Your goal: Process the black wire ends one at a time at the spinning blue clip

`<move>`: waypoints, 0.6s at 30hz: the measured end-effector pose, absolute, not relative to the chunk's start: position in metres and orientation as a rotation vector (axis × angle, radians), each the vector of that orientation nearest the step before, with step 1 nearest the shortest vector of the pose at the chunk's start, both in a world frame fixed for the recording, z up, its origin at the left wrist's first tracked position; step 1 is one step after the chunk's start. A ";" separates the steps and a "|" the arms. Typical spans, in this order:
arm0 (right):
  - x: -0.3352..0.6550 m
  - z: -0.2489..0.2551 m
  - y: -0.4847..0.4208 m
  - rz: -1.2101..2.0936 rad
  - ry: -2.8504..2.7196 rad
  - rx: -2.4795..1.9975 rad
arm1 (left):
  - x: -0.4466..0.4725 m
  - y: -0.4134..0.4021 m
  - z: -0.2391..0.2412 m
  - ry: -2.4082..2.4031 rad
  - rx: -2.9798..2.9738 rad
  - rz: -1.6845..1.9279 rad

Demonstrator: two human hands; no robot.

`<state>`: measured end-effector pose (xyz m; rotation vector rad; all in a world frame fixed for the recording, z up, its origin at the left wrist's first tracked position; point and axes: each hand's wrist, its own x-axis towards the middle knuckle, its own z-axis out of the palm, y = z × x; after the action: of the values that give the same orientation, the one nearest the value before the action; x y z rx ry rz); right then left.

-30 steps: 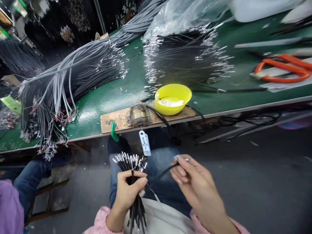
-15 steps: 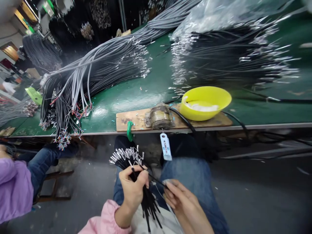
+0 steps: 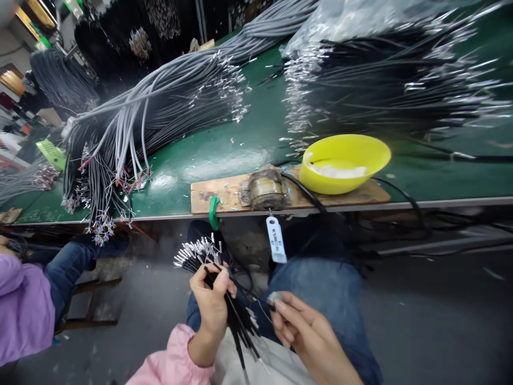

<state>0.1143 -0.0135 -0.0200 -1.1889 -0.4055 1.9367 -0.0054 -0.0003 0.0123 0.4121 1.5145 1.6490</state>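
Note:
My left hand (image 3: 211, 302) is wrapped round a bundle of black cables (image 3: 240, 327) above my lap. Silvery bare ends (image 3: 198, 251) fan out over the top of that fist, and the lower ends hang below it. To its right, my right hand (image 3: 298, 323) is closed in a pinch on the end of a single black cable (image 3: 249, 293) that runs over from the bundle. A pale, shiny bit (image 3: 274, 297) shows at the right fingertips; I cannot make out what it is. A thin pale strand hangs close by.
On the green bench (image 3: 176, 179) lie grey cables (image 3: 132, 115) and a large pile of black cables (image 3: 372, 88). A wooden board (image 3: 208, 192) at the edge carries a motor (image 3: 266, 187) with a light-blue tag (image 3: 276, 240); a yellow bowl (image 3: 340, 182) stands there. A co-worker's purple sleeve (image 3: 24, 305) is left.
The view has shifted slightly. My left hand and the cable bundle have moved a little left and up, widening the gap to my right hand, which still pinches the cable.

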 end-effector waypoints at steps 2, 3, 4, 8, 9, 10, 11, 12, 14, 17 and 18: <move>0.113 -0.017 -0.013 1.942 -0.404 -1.154 | -0.007 0.000 0.012 1.518 0.408 1.646; 0.114 -0.016 -0.013 1.935 -0.419 -1.139 | -0.008 0.000 0.012 1.522 0.405 1.649; 0.114 -0.015 -0.013 1.922 -0.440 -1.131 | -0.008 0.001 0.013 1.527 0.400 1.654; 0.118 -0.015 -0.013 1.846 -0.597 -1.169 | -0.010 0.004 0.019 1.559 0.379 1.677; 0.119 -0.015 -0.013 1.829 -0.647 -1.189 | -0.011 0.005 0.020 1.570 0.376 1.682; 0.119 -0.016 -0.014 1.817 -0.693 -1.208 | -0.011 0.006 0.021 1.582 0.374 1.686; 0.119 -0.017 -0.013 1.812 -0.732 -1.224 | -0.011 0.007 0.022 1.595 0.373 1.690; 0.118 -0.017 -0.013 1.810 -0.760 -1.236 | -0.011 0.007 0.023 1.608 0.374 1.693; 0.117 -0.017 -0.013 1.807 -0.792 -1.252 | -0.012 0.008 0.023 1.636 0.376 1.698; 0.116 -0.017 -0.012 1.791 -0.802 -1.251 | -0.013 0.008 0.022 1.664 0.376 1.692; 0.115 -0.018 -0.012 1.784 -0.802 -1.250 | -0.013 0.007 0.021 1.667 0.376 1.686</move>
<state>0.1154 -0.0120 -0.0175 -1.2501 -0.8020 1.7844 -0.0134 0.0074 0.0206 0.3757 1.6667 1.6856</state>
